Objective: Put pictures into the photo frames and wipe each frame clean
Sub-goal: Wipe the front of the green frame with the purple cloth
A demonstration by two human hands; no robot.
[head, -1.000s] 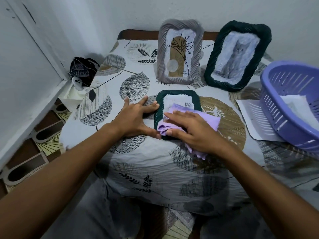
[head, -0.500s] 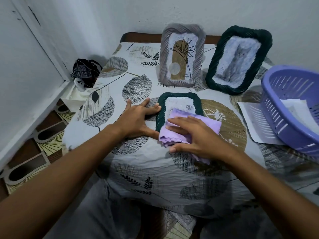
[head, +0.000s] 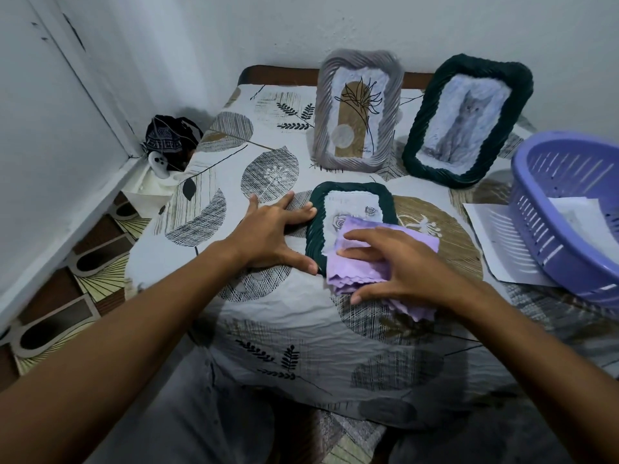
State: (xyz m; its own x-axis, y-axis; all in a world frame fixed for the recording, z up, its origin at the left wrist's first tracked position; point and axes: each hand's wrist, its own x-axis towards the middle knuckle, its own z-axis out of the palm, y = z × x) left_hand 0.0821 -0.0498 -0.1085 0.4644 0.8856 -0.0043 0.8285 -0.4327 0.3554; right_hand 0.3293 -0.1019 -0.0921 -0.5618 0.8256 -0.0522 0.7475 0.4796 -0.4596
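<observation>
A small dark green frame (head: 348,190) with a rose picture lies flat on the table's middle. My left hand (head: 273,234) rests open on the cloth-covered table, its fingertips and thumb against the frame's left edge. A folded lilac cloth (head: 371,262) covers the frame's lower right part. My right hand (head: 398,262) presses it down with spread, straight fingers. A grey frame (head: 360,112) with a plant picture and a large dark green frame (head: 469,120) with a cat picture stand upright at the back.
A lilac plastic basket (head: 566,229) with papers inside sits at the right, on a white sheet (head: 495,242). A dark bundle (head: 170,139) and white items lie in the left corner beside the table. Walls close the back and left.
My right hand has slid the lilac cloth down and right across the small frame, uncovering more of the rose picture. My left hand stays at the frame's left edge.
</observation>
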